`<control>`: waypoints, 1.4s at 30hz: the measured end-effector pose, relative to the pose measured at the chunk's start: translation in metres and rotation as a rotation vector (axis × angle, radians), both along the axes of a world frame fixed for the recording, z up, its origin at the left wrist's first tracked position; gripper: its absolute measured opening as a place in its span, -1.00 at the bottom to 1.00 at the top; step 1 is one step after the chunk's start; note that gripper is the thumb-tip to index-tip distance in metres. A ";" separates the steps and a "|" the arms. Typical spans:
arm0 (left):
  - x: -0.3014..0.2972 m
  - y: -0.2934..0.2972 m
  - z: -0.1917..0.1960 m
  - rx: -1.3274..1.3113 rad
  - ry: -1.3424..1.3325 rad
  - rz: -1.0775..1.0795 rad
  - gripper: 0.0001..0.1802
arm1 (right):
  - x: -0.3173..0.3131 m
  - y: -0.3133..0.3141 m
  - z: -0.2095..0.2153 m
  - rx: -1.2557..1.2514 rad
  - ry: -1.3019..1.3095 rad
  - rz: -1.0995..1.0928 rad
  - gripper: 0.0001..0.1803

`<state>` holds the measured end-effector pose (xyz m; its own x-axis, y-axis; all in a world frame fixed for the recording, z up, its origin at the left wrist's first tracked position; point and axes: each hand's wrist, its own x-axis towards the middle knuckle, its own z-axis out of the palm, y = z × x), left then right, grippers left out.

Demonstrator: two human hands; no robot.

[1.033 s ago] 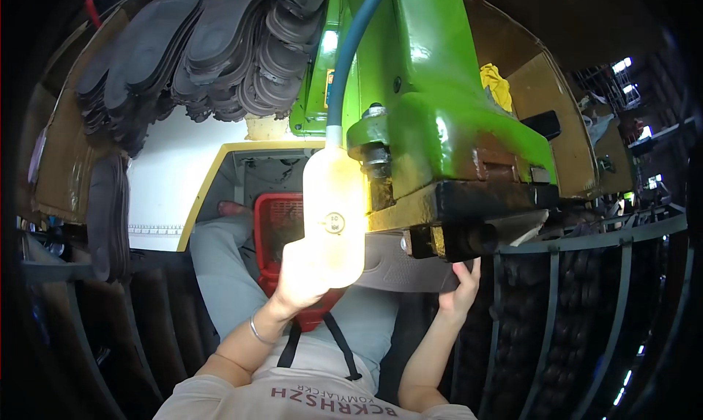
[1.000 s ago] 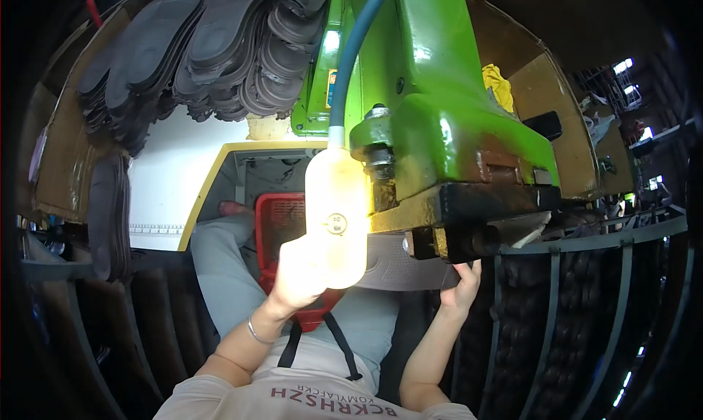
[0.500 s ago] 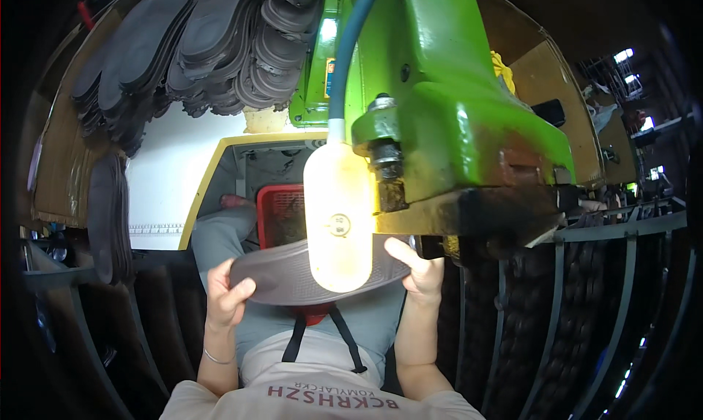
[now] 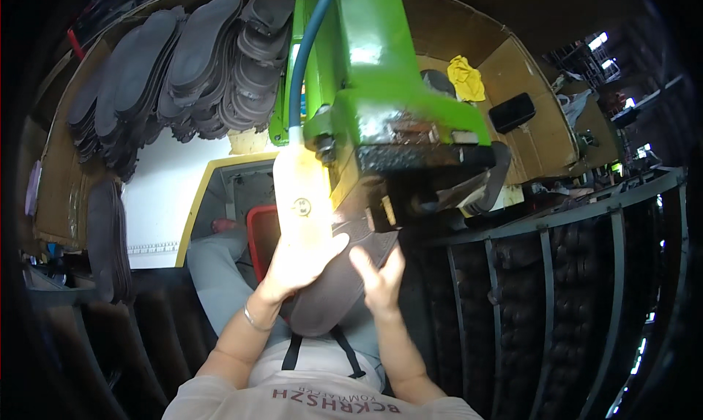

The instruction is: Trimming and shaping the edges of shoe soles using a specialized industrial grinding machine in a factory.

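I hold a dark brown shoe sole [image 4: 326, 299] between my two hands, tilted, with its near end over my lap and its far end beneath the head of a green machine [image 4: 410, 120]. My left hand [image 4: 296, 270] grips the sole's left edge, its thumb lying across the top. Along the right edge, my right hand [image 4: 381, 281] clasps the sole with its thumb above and its fingers partly hidden behind. A brightly glowing lamp [image 4: 302, 193] on a blue-grey arm hangs just above my left hand and hides part of the scene.
Stacks of dark soles [image 4: 198, 54] lie at the far left; another upright stack [image 4: 108, 237] stands nearer. A red basket [image 4: 256, 233] sits below the table opening. At the right are a cardboard box [image 4: 512, 76], a yellow cloth [image 4: 466, 79], a black case [image 4: 512, 114] and a metal rack [image 4: 545, 248].
The sole has turned from lying crosswise to pointing away under the machine head. My left hand has moved right and forward; my right hand has shifted left. The view has shifted too.
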<state>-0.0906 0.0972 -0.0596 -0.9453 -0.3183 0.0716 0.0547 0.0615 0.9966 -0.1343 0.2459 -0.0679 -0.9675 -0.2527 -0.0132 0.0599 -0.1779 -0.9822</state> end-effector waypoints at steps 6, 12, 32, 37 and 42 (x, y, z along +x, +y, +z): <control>0.024 0.005 -0.018 0.112 -0.070 0.009 -0.80 | 0.095 0.042 -0.039 0.161 -0.296 0.514 -0.53; 0.036 0.010 -0.018 0.124 -0.038 0.115 -0.74 | 0.106 0.105 -0.050 -0.107 -0.553 0.388 -0.55; 0.004 0.029 -0.030 -0.049 -0.063 0.020 -0.60 | -0.066 0.124 0.025 -0.098 -0.067 -0.447 -0.74; 0.014 0.003 -0.017 0.181 0.133 0.012 -0.66 | -0.109 0.100 0.036 0.038 0.022 -0.053 -0.81; 0.025 -0.027 0.010 0.171 0.022 0.128 -0.71 | -0.120 0.068 0.023 -0.047 0.027 0.180 -0.71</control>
<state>-0.0654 0.0698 -0.0500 -0.8951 -0.4451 0.0260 0.0790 -0.1009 0.9918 -0.2547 0.3137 -0.0453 -0.9066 -0.4211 0.0279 0.0687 -0.2123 -0.9748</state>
